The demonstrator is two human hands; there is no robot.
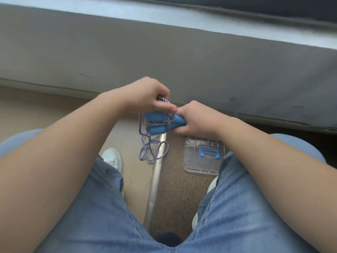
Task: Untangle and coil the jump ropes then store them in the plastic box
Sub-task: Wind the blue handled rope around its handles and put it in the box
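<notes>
We are seated, looking down past our jeans [102,207] at the floor, where a pale metal strip [155,179] divides smooth flooring from speckled carpet. On the carpet, just beside our right knee, lies a clear plastic lid [193,167] with a blue handle; the box itself we cannot see.

Above the floor, between our knees, we hold the jump rope. The right hand [198,121] is clenched round the ends of the two blue handles [158,128], which lie side by side, their long axis running across from right to left. The left hand [145,95] sits just above and to the left, fingers curled round a bundle of the purple-and-white rope [165,100] — several turns already cross the handles. Loose loops [151,150] hang below, dangling toward the strip.

The slack lies under the left hand, so that hand is likely the one to draw it up and wind on — across the handles' length.
</notes>
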